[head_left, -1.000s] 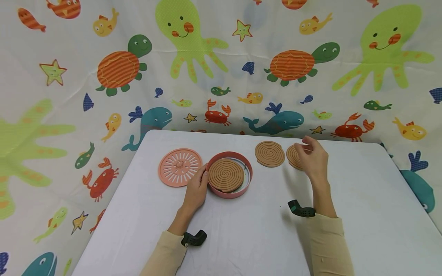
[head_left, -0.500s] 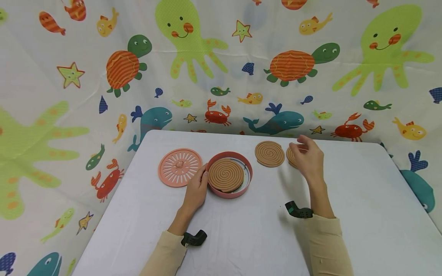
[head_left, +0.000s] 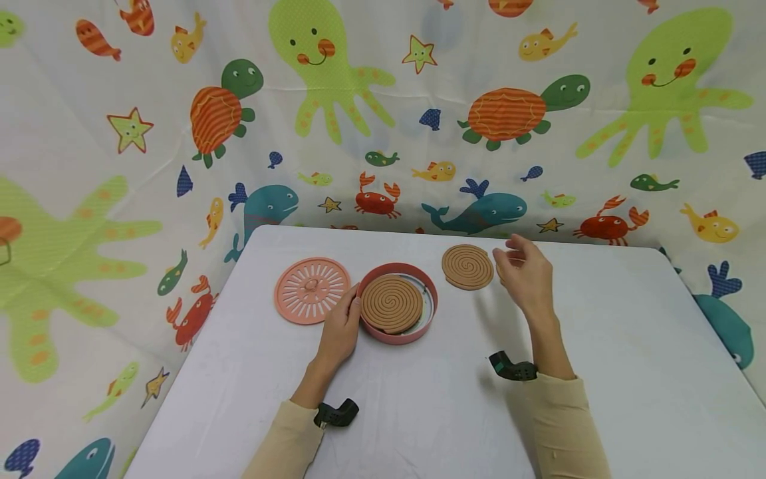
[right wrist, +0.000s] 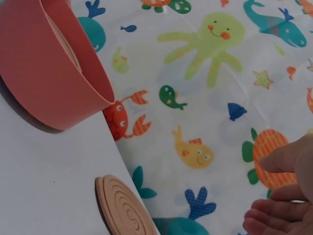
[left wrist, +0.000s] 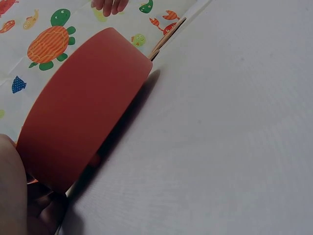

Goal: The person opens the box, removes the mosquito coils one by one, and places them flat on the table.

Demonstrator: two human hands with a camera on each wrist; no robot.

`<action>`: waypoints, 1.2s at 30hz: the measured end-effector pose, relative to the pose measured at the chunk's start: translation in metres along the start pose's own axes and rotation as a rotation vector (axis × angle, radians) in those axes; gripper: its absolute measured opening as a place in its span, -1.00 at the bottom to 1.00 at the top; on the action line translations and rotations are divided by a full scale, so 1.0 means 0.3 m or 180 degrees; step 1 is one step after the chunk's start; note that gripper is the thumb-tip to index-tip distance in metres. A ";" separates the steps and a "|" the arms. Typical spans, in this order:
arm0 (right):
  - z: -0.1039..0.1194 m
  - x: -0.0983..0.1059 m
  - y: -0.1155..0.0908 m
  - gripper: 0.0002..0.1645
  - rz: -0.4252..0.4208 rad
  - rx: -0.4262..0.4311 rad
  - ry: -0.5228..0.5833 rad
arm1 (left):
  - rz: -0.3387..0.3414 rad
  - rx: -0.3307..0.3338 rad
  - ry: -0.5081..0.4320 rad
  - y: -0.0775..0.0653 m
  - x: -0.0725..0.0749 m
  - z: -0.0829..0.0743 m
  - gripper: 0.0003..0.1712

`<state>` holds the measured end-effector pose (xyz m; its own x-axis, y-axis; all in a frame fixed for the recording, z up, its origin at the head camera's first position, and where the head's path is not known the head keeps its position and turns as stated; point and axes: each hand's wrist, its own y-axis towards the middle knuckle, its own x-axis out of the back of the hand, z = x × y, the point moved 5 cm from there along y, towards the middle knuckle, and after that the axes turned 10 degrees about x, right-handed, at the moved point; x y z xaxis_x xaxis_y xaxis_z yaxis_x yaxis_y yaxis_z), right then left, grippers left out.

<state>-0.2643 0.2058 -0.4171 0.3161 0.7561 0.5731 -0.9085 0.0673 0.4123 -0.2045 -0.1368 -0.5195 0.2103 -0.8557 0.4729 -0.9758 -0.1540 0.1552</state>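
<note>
My left hand grips the left side of a round red mosquito coil holder, thumb at its rim. Inside it lies a brown spiral mosquito coil, off to the left so a pale patterned base shows on the right. Another mosquito coil lies flat on the table, right of the holder. Just right of that coil hovers my right hand, thumb and fingers apart. In the right wrist view nothing sits between the right thumb and fingers. A third coil, seen earlier, is out of sight around the right hand.
The holder's slotted pink lid lies flat left of the holder, close to the left hand. A white table carries everything. Behind it hangs a curtain printed with sea animals. Each wrist wears a black camera.
My right hand has drifted slightly left, covering the coil that showed partly beneath it. The left hand, holder and lid have stayed put.
</note>
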 end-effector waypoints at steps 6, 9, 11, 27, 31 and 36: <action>0.012 -0.014 -0.003 -0.35 0.0038 0.0082 -0.0047 | 0.0002 -0.0003 0.0008 -0.002 -0.003 0.003 -0.51; 0.017 -0.028 -0.003 -0.36 0.0099 0.0163 0.0042 | -0.0005 0.0002 0.0014 -0.004 -0.004 0.005 -0.51; 0.021 -0.037 -0.005 -0.36 0.0147 0.0206 0.0085 | -0.0008 0.0009 0.0013 -0.005 -0.005 0.006 -0.52; 0.051 -0.099 -0.028 -0.36 0.0326 0.0319 -0.0017 | -0.0009 0.0032 0.0007 -0.013 -0.010 0.010 -0.51; 0.057 -0.114 -0.035 -0.37 0.0375 0.0339 -0.0024 | -0.0013 0.0019 0.0002 -0.015 -0.012 0.010 -0.51; 0.073 -0.130 -0.046 -0.40 0.0401 0.0442 0.0008 | -0.0016 0.0033 -0.0002 -0.017 -0.014 0.010 -0.51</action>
<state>-0.2582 0.1612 -0.4296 0.2014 0.7546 0.6245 -0.8944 -0.1183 0.4314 -0.2004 -0.1339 -0.5247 0.2152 -0.8552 0.4714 -0.9753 -0.1635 0.1485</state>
